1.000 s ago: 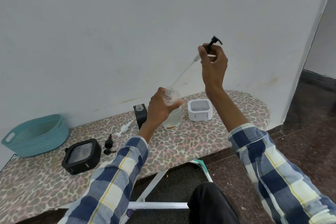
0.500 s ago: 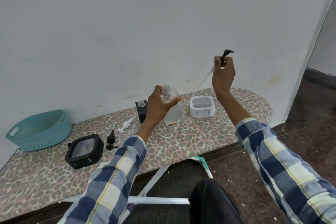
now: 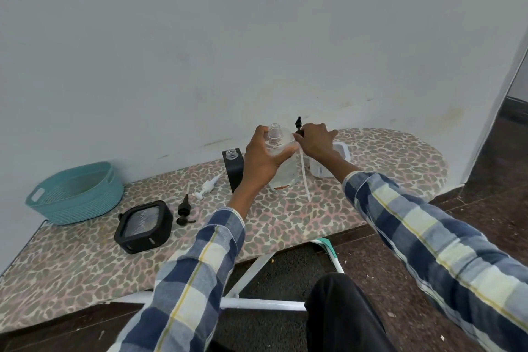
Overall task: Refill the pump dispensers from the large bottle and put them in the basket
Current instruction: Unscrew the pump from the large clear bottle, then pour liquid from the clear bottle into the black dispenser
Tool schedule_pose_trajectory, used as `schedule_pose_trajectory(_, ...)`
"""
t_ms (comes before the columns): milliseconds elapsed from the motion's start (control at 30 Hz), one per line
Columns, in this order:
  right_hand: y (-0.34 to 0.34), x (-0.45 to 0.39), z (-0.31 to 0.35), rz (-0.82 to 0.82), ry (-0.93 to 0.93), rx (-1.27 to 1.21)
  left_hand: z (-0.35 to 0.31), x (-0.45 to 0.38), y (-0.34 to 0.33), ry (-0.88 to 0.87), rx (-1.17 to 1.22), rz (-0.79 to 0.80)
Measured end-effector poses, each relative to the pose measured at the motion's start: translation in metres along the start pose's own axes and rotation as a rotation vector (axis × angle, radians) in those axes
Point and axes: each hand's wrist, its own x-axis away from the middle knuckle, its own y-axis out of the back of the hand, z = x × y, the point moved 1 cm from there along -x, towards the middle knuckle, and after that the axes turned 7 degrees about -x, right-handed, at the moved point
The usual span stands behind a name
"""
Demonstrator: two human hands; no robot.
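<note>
My left hand (image 3: pixel 264 158) grips the clear large bottle (image 3: pixel 283 173), which stands uncapped on the ironing board. My right hand (image 3: pixel 315 141) holds a black pump head (image 3: pixel 298 124) low beside the bottle, and its white tube (image 3: pixel 304 177) hangs down in front of the bottle. A black square dispenser (image 3: pixel 235 167) with an open neck stands just left of the bottle. A white square dispenser (image 3: pixel 328 164) sits behind my right wrist, partly hidden. A teal basket (image 3: pixel 75 188) rests at the board's far left.
A black pump head (image 3: pixel 184 210) and a white pump head (image 3: pixel 207 187) lie loose on the leopard-print board (image 3: pixel 385 157). A black square lid-like container (image 3: pixel 144 226) lies near the front left. The wall runs close behind. Dark floor and the board's white legs lie below.
My right hand has come down from high above with the pump, pulling its tube out of the bottle and lowering it beside the bottle. My left hand kept hold of the bottle.
</note>
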Motion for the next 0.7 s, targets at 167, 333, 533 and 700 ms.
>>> schedule_pose_trajectory(167, -0.006, 0.005, -0.004, -0.006, 0.007, 0.035, -0.002, -0.002, -0.003, -0.011, 0.009, 0.015)
schedule_pose_trajectory(333, -0.004, 0.023, -0.001, -0.122, 0.061, -0.125, 0.002, -0.006, -0.008, 0.002, 0.042, 0.012)
schedule_pose_trajectory(533, -0.027, 0.083, 0.007, -0.187, 0.266, -0.657, 0.009, -0.016, 0.0, 0.069, 0.094, 0.037)
schedule_pose_trajectory(700, -0.047, 0.101, 0.006, -0.072, 0.272, -0.719, 0.014, -0.022, 0.006, 0.073, 0.058, 0.075)
